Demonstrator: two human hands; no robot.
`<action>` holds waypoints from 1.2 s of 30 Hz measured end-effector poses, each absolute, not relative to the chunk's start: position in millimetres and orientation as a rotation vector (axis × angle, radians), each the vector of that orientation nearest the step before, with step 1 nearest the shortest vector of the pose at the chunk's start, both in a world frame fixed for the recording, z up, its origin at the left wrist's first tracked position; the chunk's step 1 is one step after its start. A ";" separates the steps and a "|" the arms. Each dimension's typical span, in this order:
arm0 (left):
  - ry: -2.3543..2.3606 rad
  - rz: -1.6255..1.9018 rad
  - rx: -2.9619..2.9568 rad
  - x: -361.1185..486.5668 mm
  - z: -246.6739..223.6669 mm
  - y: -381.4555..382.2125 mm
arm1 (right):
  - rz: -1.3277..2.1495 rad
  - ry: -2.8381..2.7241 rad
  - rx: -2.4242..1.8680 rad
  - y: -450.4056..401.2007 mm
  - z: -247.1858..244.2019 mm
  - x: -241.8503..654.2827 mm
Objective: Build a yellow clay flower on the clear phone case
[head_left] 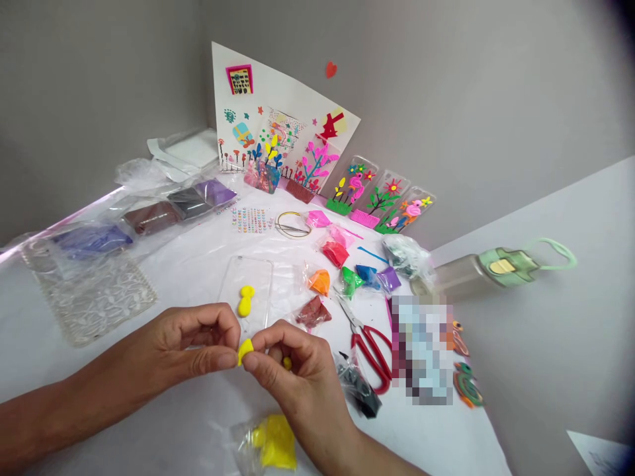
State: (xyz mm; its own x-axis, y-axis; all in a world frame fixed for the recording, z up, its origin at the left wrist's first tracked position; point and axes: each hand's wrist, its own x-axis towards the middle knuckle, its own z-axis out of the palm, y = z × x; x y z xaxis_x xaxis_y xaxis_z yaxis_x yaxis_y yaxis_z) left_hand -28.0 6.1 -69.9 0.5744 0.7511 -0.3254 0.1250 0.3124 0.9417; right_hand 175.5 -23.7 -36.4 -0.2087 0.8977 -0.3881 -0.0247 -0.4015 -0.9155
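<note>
A small piece of yellow clay is pinched between the fingertips of my left hand and my right hand. Another small yellow bit shows by the curled fingers of my right hand. Just beyond my hands lies a clear phone case, bearing a yellow clay shape made of rounded lumps. A plastic bag of yellow clay sits below my right hand, near the bottom edge.
Red-handled scissors and a black clay packet lie right of my right hand. Beyond are coloured clay packets, a rhinestone sheet, decorated cases and a green-lidded bottle. Bagged clay and a textured mat are left.
</note>
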 end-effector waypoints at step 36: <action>1.186 0.645 1.266 -15.4 -55.0 -3.8 | 1.506 -1.183 -1.380 -23.0 -41.3 175.4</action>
